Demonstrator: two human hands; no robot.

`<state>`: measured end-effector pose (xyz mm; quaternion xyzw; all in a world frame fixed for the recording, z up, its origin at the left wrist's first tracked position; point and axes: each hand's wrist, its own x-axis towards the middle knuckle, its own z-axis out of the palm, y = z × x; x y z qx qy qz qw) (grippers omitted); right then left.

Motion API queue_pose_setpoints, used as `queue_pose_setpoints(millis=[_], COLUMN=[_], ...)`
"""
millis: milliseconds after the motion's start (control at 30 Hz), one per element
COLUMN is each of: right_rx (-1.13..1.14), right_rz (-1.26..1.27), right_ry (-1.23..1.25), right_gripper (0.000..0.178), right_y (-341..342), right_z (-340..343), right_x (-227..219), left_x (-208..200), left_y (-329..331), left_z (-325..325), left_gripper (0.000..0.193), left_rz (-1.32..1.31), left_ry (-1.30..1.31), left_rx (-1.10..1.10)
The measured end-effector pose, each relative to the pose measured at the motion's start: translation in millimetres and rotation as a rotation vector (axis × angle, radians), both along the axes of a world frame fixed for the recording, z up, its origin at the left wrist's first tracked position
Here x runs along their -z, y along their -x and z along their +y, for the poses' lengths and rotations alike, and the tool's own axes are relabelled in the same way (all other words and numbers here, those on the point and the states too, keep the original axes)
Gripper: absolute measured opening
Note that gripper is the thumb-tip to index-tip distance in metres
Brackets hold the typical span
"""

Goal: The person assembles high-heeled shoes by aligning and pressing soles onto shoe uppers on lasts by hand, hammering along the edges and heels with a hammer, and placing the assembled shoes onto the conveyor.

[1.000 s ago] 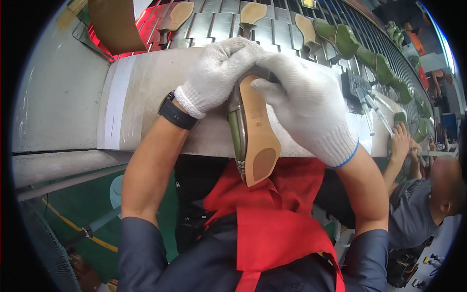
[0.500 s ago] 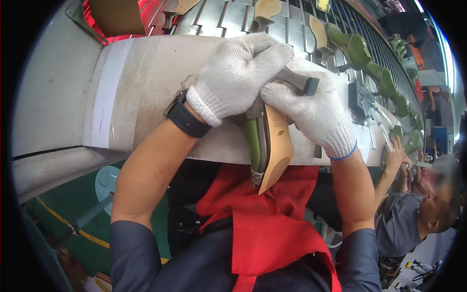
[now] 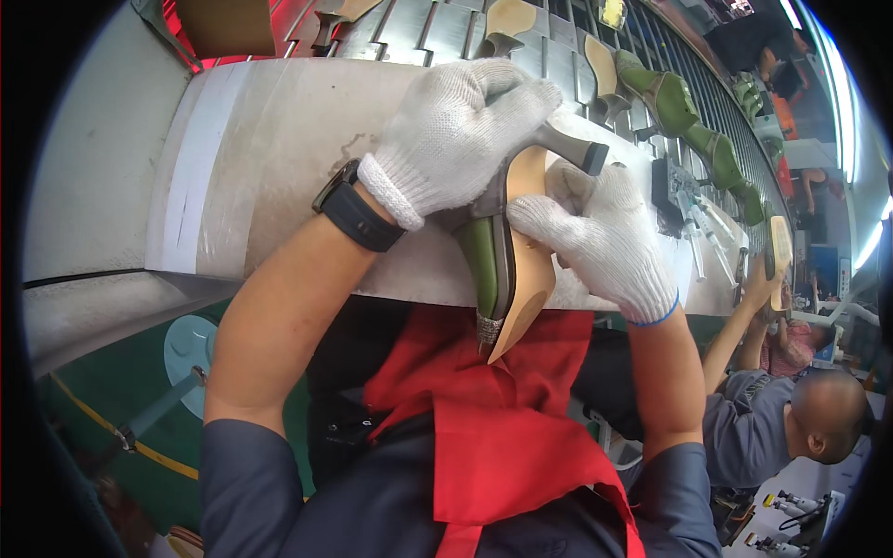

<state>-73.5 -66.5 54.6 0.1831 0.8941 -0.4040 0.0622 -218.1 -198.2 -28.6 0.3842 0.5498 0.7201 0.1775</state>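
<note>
A green high-heeled shoe [image 3: 484,265] is held sole-out over the table's near edge, toe pointing down toward me. Its tan sole [image 3: 528,288] faces right, a glittering band crosses near the toe, and the grey heel [image 3: 569,149] sticks out to the upper right. My left hand [image 3: 456,135], in a white knit glove, is closed round the shoe's back end beside the heel. On the sole's right side, my gloved right hand [image 3: 609,237] grips with its thumb laid across the sole; some of its fingertips are hidden.
Beyond the pale worktable [image 3: 307,121] runs a slatted metal conveyor [image 3: 400,33] carrying more green shoes [image 3: 662,93]. Syringe-like tubes [image 3: 709,232] and a dark block [image 3: 668,191] lie at the table's right. A co-worker [image 3: 753,428] sits at right, holding a tan-soled piece [image 3: 779,260].
My right thumb has shifted from beside the heel down onto the sole, opening a gap below the heel. The shoe stays nearly in place. The co-worker has raised a tan-soled piece into view.
</note>
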Motion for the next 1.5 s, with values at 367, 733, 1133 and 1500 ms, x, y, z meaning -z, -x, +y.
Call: queue_pose_setpoints(millis=[367, 733, 1133, 1500], right_rx=[0.028, 0.052, -0.230, -0.461], right_rz=[0.402, 0.139, 0.552, 0.772], right_ry=[0.021, 0.002, -0.530, -0.648], right_gripper=[0.034, 0.044, 0.060, 0.063], right_y=[17, -15, -35, -9], right_z=[-5, -11, 5, 65], right_x=[32, 14, 22, 59], left_x=[-4, -4, 22, 5], left_y=[3, 2, -59, -102], left_z=[1, -1, -109, -80], left_gripper=[0.034, 0.032, 0.085, 0.086], left_rz=[0.008, -0.014, 0.545, 0.514], left_ry=[0.033, 0.064, 0.207, 0.431], left_rx=[0.007, 0.014, -0.507, -0.385])
